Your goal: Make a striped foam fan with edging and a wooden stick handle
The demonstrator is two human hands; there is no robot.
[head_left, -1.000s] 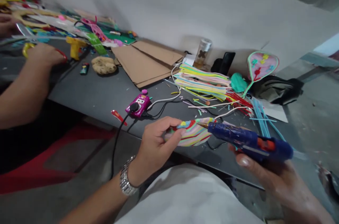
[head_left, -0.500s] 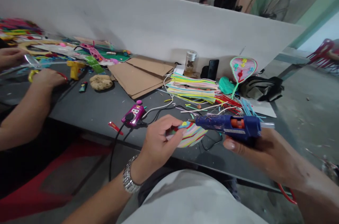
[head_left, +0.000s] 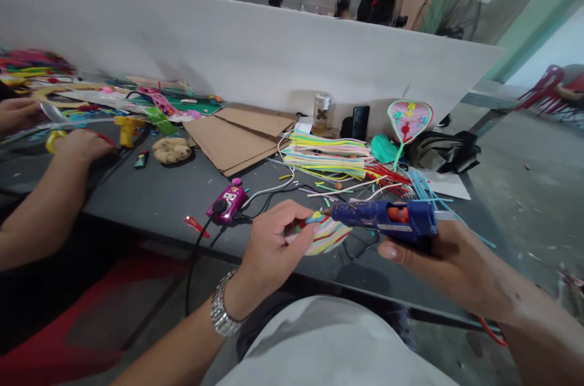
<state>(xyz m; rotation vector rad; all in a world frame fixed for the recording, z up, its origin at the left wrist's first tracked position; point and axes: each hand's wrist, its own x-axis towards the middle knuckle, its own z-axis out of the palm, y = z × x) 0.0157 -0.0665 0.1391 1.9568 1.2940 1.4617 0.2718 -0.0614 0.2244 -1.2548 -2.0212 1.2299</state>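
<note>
The left hand point(head_left: 274, 246) is curled, its thumb and fingers pinching a striped fan of coloured strips point(head_left: 326, 235) just left of a blue hot glue gun point(head_left: 383, 217); the right hand point(head_left: 438, 261) is wrapped around the gun's grip (whether the trigger is pressed cannot be told). The gun's long axis lies almost level across the view, with the nozzle pointed left at the fan's upper edge; hot glue could reach the left fingertips, given how close they sit to the nozzle, and the fan could slip if the pinch were loosened. Well beyond the gun lies a bundle of pastel strips point(head_left: 326, 156); far left of it, a yellow glue gun point(head_left: 126, 130) is near another person's hand point(head_left: 82, 145).
</note>
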